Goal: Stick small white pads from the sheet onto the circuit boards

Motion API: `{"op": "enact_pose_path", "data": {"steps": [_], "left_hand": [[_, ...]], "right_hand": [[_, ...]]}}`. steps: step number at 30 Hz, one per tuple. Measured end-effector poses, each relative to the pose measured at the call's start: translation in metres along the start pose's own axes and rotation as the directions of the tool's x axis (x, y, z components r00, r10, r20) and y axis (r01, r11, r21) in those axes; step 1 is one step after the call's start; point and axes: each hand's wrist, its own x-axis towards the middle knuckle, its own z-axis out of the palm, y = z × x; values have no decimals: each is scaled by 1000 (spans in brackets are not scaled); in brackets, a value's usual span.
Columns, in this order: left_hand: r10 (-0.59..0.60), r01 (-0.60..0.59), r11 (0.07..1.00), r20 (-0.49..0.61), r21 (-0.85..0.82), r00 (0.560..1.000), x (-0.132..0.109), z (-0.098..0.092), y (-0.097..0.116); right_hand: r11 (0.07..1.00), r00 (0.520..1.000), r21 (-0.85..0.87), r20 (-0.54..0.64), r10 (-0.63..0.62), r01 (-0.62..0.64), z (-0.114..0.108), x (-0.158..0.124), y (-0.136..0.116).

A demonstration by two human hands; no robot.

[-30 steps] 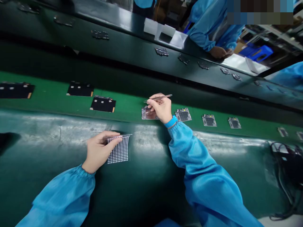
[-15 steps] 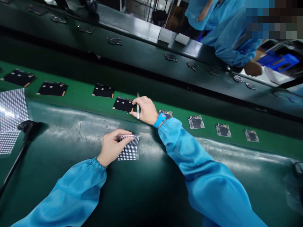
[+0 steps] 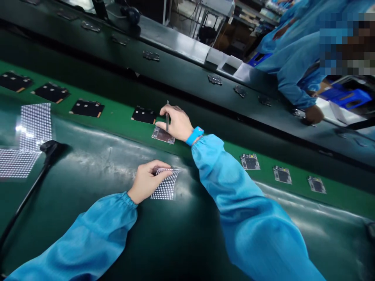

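My left hand (image 3: 147, 180) rests on the dark bench, fingers closed on a small sheet of white dots (image 3: 165, 187) whose top edge curls up. My right hand (image 3: 177, 123) reaches onto the green conveyor belt (image 3: 117, 117), closed round thin metal tweezers (image 3: 167, 116) that stand upright. Its fingers lie on a small circuit board (image 3: 163, 135) at the belt's near edge. A black-covered board (image 3: 143, 115) lies just to the left of that hand.
More black boards (image 3: 87, 107) lie leftward on the belt and bare circuit boards (image 3: 250, 161) to the right. Larger dot sheets (image 3: 27, 136) and a black stalk (image 3: 35, 175) sit at my left. A co-worker in blue (image 3: 293, 74) stands across the upper shelf (image 3: 181, 58).
My right hand has travelled left along the belt with the tweezers, from one board to another, turning the tweezers upright. The view has swung left. My left hand stays on the dot sheet.
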Motion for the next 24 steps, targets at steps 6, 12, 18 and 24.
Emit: {"op": "enact_pose_path", "data": {"steps": [6, 12, 18, 24], "left_hand": [[2, -2, 1000, -7, -3, 1000, 1, 1, 3], [-3, 3, 1000, 2, -26, 1000, 3, 3, 1], [4, -4, 1000, -5, -29, 1000, 4, 3, 3], [6, -6, 1000, -7, -26, 1000, 3, 2, 3]], "right_hand": [[994, 995, -98, 80, 54, -46, 47, 26, 14], [997, 1000, -80, -9, 19, -20, 19, 22, 1], [994, 995, -51, -1, -100, 100, -3, 42, -38], [958, 985, 242, 37, -170, 156, 4, 47, -53]]}}
